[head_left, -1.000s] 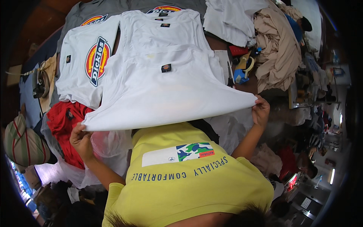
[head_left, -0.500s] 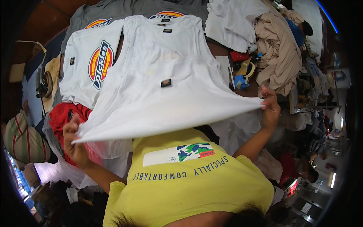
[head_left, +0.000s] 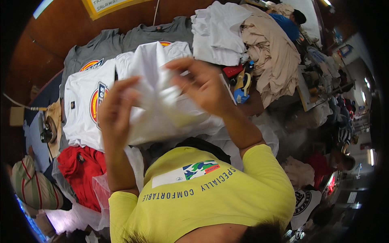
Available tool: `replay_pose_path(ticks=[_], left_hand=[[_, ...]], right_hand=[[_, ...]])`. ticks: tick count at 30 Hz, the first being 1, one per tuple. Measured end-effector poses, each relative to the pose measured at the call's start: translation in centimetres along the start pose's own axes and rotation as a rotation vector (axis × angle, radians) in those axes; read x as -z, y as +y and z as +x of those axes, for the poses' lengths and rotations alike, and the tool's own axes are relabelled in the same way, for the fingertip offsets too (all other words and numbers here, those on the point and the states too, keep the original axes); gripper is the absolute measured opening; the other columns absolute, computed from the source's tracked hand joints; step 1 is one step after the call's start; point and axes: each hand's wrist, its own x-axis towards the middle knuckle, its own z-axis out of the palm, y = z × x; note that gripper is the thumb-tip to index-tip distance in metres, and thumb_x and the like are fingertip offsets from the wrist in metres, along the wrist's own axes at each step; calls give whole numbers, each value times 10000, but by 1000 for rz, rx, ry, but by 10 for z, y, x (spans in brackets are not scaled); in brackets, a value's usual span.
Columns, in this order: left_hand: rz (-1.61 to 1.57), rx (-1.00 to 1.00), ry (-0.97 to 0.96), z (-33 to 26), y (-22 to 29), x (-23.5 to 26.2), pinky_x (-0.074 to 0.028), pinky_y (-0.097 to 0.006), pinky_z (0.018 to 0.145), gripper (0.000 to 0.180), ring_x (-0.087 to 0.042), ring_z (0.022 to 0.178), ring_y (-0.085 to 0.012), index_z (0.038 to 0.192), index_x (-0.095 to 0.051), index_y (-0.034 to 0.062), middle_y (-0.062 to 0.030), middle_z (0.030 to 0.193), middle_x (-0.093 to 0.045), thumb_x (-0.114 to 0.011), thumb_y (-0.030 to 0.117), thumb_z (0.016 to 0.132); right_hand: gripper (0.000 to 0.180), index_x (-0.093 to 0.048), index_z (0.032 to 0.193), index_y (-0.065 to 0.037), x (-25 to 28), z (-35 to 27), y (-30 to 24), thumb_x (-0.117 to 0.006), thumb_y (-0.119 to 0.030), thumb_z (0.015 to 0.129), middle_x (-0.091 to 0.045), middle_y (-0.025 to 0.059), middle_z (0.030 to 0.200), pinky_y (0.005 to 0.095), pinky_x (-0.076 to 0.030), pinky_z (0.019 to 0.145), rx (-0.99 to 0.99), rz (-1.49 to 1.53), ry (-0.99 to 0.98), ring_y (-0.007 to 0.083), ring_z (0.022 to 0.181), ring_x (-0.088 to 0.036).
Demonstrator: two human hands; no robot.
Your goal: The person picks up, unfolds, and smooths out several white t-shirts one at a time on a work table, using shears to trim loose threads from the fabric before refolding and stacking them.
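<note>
White garment (head_left: 153, 113) is sitting R of printed tee (head_left: 83, 115), red cloth (head_left: 83, 174) is lying on tee's near side; remotely I'm seeing R hand (head_left: 202, 87) & L hand (head_left: 116, 109) curving w/ garment btwn; blur's hiding grips, can't tell.

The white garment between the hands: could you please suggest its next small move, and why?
Probably lower and smooth the white garment: it looks bunched up between the left hand and right hand, though blur hides the exact grip.
</note>
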Motion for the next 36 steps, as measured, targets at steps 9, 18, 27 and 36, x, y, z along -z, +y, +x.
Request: replay_pose_path(ticks=[9,18,27,36], left_hand=[[156,-293,-244,13,36,9,-430,-270,699,273,-570,749,-223,881,-625,-20,-122,846,-575,-609,-137,635],[-53,-208,-330,141,-16,-11,-405,-233,835,431,-525,954,-119,1056,-572,-2,-29,993,-582,-522,-69,634],[-36,-391,-132,313,-76,-117,-452,-238,569,173,-554,645,-112,871,-613,20,-26,755,-619,-648,-59,722],[234,-285,-425,182,-226,-184,-486,-322,742,204,-638,830,-260,859,-668,52,-115,871,-666,-551,-9,703]], right_hand=[[666,-481,1270,-250,26,16,-45,-738,-177,659,-477,82,1184,436,-316,933,449,-889,-190,294,1127,-419],[178,-643,866,-16,150,85,65,-574,-13,701,-671,47,788,275,-486,712,-165,-724,-461,120,735,-622],[49,-578,807,-38,223,170,1,-531,-46,801,-624,69,912,330,-460,714,417,-1752,547,234,859,-588],[200,-657,914,-152,308,43,188,-540,-80,770,-595,56,900,427,-406,820,-74,-1705,139,272,922,-538]])
